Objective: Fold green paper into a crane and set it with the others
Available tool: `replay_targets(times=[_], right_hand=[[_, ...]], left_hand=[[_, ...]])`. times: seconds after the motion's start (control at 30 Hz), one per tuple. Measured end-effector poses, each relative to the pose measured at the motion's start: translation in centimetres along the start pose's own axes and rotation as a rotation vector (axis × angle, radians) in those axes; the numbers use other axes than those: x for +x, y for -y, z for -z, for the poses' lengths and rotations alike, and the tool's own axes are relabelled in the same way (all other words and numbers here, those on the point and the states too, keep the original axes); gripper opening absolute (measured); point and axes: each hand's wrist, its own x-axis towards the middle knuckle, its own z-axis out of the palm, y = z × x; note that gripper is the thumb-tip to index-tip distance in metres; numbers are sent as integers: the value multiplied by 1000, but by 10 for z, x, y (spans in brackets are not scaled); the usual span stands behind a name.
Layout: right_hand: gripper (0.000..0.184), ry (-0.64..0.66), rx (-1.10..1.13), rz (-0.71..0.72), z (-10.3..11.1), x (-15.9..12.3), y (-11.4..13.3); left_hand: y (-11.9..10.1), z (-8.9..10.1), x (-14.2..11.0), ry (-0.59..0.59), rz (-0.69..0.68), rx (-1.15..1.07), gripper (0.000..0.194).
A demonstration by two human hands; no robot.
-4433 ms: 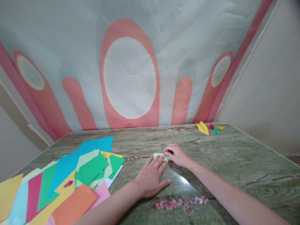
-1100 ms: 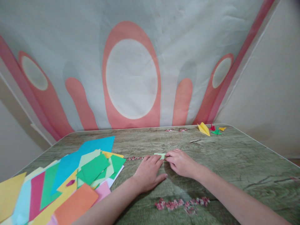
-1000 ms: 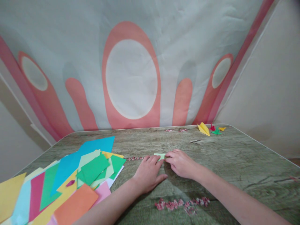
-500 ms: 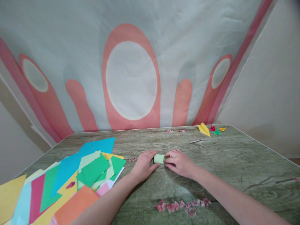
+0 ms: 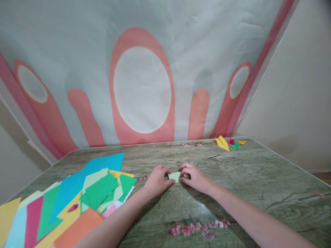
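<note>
A small pale green piece of paper (image 5: 174,177) lies on the wood-patterned table in front of me, looking folded into a narrow strip. My left hand (image 5: 158,179) grips its left end, thumb at the near edge and fingers at the far edge. At the other end, my right hand (image 5: 193,177) pinches the paper with thumb and fingertips, which cover that side. Only the middle of the strip shows between the two hands.
Left of my arm spreads a pile of coloured paper, with a green sheet (image 5: 99,189), a blue sheet (image 5: 103,164) and an orange sheet (image 5: 77,227). A yellow folded paper plane (image 5: 222,143) and several small folded papers sit at the far right. A printed cloth (image 5: 142,89) hangs behind.
The view has shifted slightly. My right hand's fingers have curled more and its thumb has moved in along the near edge of the paper. My left hand stays at the left end.
</note>
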Motion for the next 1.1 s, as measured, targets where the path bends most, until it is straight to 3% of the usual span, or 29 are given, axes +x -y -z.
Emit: replay_targets(times=[0.2, 0.3, 0.53, 0.7, 0.93, 1.1], right_hand=[[17, -19, 29, -5, 2, -1, 0], [30, -36, 39, -21, 2, -1, -3], [32, -37, 44, -13, 3, -2, -3], [17, -78, 111, -33, 7, -3, 1], [37, -98, 159, -87, 11, -2, 2], [34, -76, 182, -83, 10, -3, 0]], left_hand=[[2, 0, 18, 161, 177, -38, 43], [5, -2, 23, 197, 227, -63, 42], [6, -5, 22, 119, 133, -199, 26], [3, -9, 18, 102, 104, -396, 20], [1, -19, 17, 76, 103, -632, 17], [0, -20, 17, 70, 129, -747, 22]])
